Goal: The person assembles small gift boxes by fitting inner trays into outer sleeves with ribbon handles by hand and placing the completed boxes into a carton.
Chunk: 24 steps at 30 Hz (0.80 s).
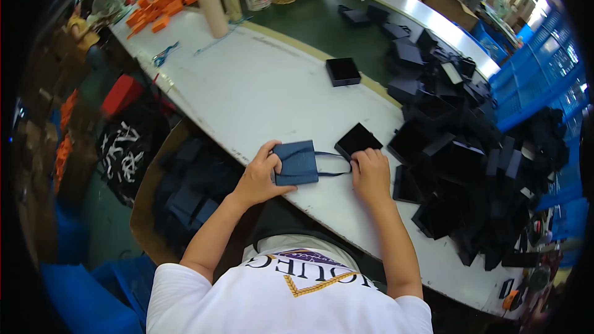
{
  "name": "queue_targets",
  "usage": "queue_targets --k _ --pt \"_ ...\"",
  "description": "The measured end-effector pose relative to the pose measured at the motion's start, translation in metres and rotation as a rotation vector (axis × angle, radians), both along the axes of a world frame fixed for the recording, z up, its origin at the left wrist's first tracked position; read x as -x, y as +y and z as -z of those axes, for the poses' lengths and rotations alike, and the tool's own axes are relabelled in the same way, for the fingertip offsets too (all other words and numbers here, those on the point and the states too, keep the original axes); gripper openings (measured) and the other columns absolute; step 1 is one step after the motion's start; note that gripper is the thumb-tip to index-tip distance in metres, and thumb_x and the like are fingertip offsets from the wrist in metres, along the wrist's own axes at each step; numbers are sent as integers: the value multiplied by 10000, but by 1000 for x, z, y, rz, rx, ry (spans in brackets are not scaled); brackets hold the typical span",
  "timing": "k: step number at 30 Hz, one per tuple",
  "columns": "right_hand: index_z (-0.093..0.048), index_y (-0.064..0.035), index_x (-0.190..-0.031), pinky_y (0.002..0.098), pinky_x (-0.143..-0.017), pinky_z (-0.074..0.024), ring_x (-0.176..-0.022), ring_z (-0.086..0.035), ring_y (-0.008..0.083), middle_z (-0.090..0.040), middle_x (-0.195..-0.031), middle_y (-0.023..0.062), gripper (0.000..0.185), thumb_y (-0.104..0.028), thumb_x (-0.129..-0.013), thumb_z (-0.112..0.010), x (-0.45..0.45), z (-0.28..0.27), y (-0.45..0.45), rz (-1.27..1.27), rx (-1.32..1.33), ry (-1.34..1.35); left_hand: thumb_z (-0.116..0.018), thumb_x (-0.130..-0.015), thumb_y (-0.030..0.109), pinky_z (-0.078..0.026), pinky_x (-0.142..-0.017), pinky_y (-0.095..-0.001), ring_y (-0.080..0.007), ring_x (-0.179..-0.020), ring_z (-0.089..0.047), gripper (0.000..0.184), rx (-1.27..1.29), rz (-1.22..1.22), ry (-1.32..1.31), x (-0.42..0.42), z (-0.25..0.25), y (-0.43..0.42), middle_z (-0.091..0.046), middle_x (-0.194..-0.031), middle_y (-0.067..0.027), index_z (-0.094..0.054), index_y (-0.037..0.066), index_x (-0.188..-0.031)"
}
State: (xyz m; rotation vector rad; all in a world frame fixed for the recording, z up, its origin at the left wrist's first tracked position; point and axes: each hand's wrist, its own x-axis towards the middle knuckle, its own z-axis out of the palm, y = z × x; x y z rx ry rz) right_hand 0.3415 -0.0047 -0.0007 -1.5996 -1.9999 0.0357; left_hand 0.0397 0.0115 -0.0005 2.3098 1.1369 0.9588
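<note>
My left hand [257,176] grips a small dark blue box [298,162] by its left side, thumb at the near edge and fingers at the far edge. From the box's right side a dark ribbon [334,174] runs out in two strands. My right hand [371,176] has its fingers closed at the far end of the ribbon, which is drawn out almost straight. Just behind those fingers lies a black open box [357,138], partly covered by the hand. Another black open box [343,72] sits farther back on the white table [266,80].
A large heap of black boxes [445,148] covers the right side. At the back left stand a pale bottle [212,7] and orange pieces [167,0]. A carton [151,210] of dark boxes is below the table's left edge. Blue crates [535,68] stand at right.
</note>
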Motion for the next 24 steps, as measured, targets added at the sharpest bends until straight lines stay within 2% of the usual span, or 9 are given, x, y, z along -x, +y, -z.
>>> queue_targets --k 3,6,9,10,13,17,22,23,24 --pt "-695 -42 -967 444 -834 -491 -967 -599 334 -634 -932 119 144 -133 -867 -743 20 -18 -22 -76 251 24 -979 -597 236 -549 -869 -414 -400 -1065 -647 581 118 -119 16 18 -1 -1 -492 -1435 -235 -504 69 -885" --pt "-694 -38 -1018 453 -853 -506 -1032 -607 342 -650 -1008 128 197 -171 -886 -755 29 -29 -18 78 15 181 -978 -602 241 -551 -868 -420 -401 -1065 -645 581 105 -122 33 22 5 0 -492 -1437 -230 -499 74 -885" --pt "-692 -35 -1088 455 -871 -517 -1087 -605 348 -651 -1101 139 242 -182 -902 -746 15 -12 4 235 -106 -18 -978 -604 242 -551 -883 -418 -414 -1095 -641 584 85 -124 18 20 12 -2 -489 -1441 -233 -490 79 -880" --pt "-708 -44 -1124 446 -870 -521 -1108 -593 337 -632 -1176 144 237 -185 -934 -711 11 1 9 250 3 2 -978 -605 241 -550 -888 -417 -418 -1105 -639 585 69 -126 13 20 13 -2 -487 -1442 -235 -487 80 -877" --pt "-704 -15 -1144 455 -855 -524 -1036 -635 359 -676 -1121 173 242 -189 -984 -652 3 9 16 237 165 54 -982 -596 235 -551 -894 -422 -431 -1125 -634 592 41 -135 -54 16 13 -3 -482 -1446 -241 -477 86 -868" --pt "-664 45 -1181 461 -804 -535 -840 -715 362 -730 -920 218 296 -190 -1072 -523 3 0 20 355 180 547 -991 -580 218 -553 -891 -432 -425 -1133 -633 592 -46 -176 -101 15 9 -6 -487 -1437 -238 -482 89 -854" --pt "-530 13 -1429 411 -966 -505 -1115 -674 374 -674 -1253 255 377 -140 -1093 -453 47 -29 30 229 -114 679 -998 -566 210 -542 -921 -433 -418 -1181 -603 591 -63 -185 -131 3 -1 -14 -491 -1429 -231 -488 88 -840" --pt "-456 28 -1484 426 -1035 -459 -1208 -604 410 -591 -1365 281 423 -129 -1092 -436 51 -24 35 223 -53 699 -998 -565 210 -536 -932 -438 -419 -1186 -596 591 -70 -177 -137 -2 -4 -16 -489 -1430 -234 -489 88 -839" --pt "-445 39 -1487 433 -1048 -446 -1218 -586 422 -580 -1365 287 433 -131 -1090 -436 58 -21 38 242 -16 723 -998 -565 211 -531 -943 -443 -419 -1190 -589 590 -78 -173 -145 -6 -6 -19 -486 -1431 -236 -490 87 -837"
